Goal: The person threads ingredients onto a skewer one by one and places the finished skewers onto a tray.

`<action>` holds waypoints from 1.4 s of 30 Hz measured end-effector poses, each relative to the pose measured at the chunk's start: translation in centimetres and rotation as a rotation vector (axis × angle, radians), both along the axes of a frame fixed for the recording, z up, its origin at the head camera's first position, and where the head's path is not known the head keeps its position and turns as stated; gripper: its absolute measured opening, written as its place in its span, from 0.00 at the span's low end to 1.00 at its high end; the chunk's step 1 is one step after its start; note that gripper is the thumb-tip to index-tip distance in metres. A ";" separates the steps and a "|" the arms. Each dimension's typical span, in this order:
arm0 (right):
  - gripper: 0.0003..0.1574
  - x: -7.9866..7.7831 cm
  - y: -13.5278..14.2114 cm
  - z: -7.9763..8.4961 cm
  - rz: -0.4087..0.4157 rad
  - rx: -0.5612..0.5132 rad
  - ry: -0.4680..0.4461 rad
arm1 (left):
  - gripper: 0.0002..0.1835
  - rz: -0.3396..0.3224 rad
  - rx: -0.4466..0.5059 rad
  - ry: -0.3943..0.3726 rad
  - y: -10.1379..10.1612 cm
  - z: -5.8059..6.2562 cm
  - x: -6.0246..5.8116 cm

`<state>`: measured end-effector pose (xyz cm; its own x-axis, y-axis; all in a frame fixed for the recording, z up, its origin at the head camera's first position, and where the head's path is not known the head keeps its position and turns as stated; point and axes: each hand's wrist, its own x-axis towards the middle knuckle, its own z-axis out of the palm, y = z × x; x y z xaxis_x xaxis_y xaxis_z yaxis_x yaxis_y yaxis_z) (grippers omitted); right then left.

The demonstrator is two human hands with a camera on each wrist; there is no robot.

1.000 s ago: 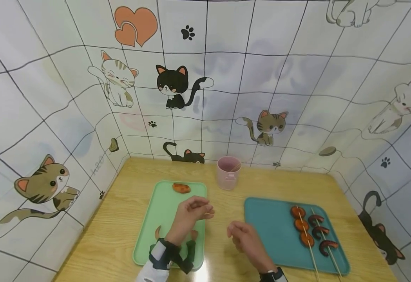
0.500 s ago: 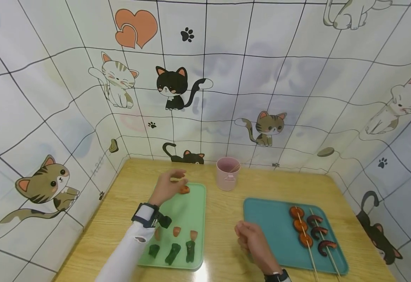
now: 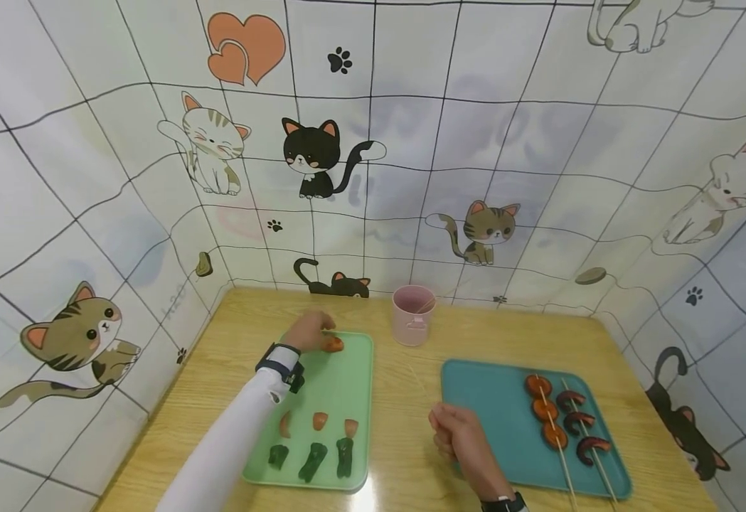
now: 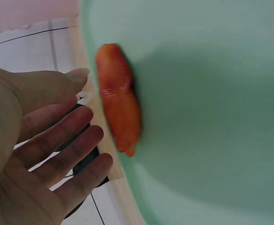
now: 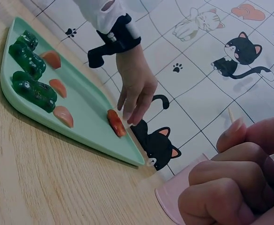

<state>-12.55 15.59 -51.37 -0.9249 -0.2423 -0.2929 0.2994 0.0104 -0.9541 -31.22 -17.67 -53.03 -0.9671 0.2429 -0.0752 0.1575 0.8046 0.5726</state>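
Note:
My left hand (image 4: 48, 126) is at the far end of the light green tray (image 3: 328, 384), fingers extended and parted. Just beyond its fingertips lies a glossy reddish-orange piece of meat (image 4: 118, 101), along the tray's far rim. Nothing is between thumb and fingers. Beside the blue tray (image 3: 484, 419), my right hand (image 3: 462, 441) has its fingers curled, pinching a thin wooden skewer (image 5: 231, 115) between thumb and forefinger. Its pale tip shows above the thumb in the right wrist view; most of its length is faint in the head view.
Green pepper pieces (image 5: 33, 91) and orange-pink wedges (image 5: 62, 116) lie on the green tray's near half. Two loaded skewers, one with round slices (image 3: 546, 409), one with curled dark-red pieces (image 3: 593, 448), rest on the blue tray. A pink cup (image 3: 413, 327) with sticks stands behind.
My left hand has moved from near the right hand to the far left of the green tray, by the meat piece, and lowered. The right hand has shifted slightly right.

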 end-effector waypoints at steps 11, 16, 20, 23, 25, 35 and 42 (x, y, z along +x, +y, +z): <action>0.25 0.4 0.3 -0.2 -0.007 0.005 -0.012 | 0.12 -0.068 -0.135 0.060 0.7 -0.8 -0.2; 0.26 0.4 0.4 -0.2 -0.019 0.006 -0.015 | 0.08 -0.064 -0.151 0.053 0.7 -1.1 -0.3; 0.26 0.4 0.5 -0.3 -0.019 0.010 -0.016 | 0.10 -0.029 -0.148 0.034 0.6 -1.1 -0.2; 0.27 0.3 0.6 -0.4 -0.010 0.007 -0.012 | 0.11 -0.001 -0.132 0.045 0.5 -1.1 0.0; 0.27 0.2 0.6 -0.4 -0.002 0.001 -0.009 | 0.11 0.019 -0.112 0.055 0.4 -1.0 0.2; 0.22 -0.1 0.5 0.5 -0.028 -0.016 0.008 | 0.14 0.052 0.061 0.097 0.4 -0.2 0.8; 0.22 -0.6 0.3 1.2 -0.039 0.011 0.048 | 0.17 0.168 0.309 0.063 1.6 2.0 2.6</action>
<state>-13.10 15.93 -50.16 -0.9467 -0.2030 -0.2502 0.2535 0.0103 -0.9673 -28.64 -16.09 -50.99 -0.9960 0.0816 0.0377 0.0799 0.6125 0.7864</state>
